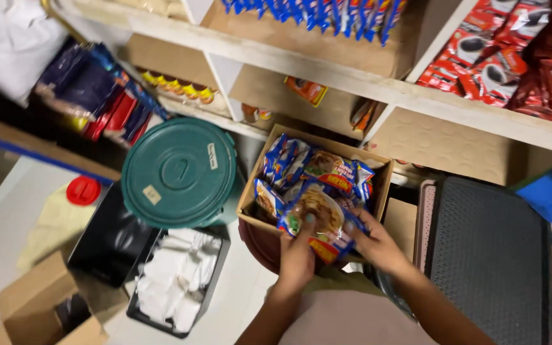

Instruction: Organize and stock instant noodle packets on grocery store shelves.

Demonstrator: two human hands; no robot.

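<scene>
Both your hands grip one noodle packet [317,220] at the near edge of the box [381,185]. Your left hand [296,259] clasps its left side, fingers curled over the top; your right hand [375,243] pinches its right edge. More packets [314,167] fill the box. A green lid [179,172] sits just left of the box.

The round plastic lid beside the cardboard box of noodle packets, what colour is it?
Dark green; the round plastic lid shows best in the head view, left of the cardboard box.

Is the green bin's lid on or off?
On: the round lid covers the whole top of the green bin; no opening shows.
</scene>
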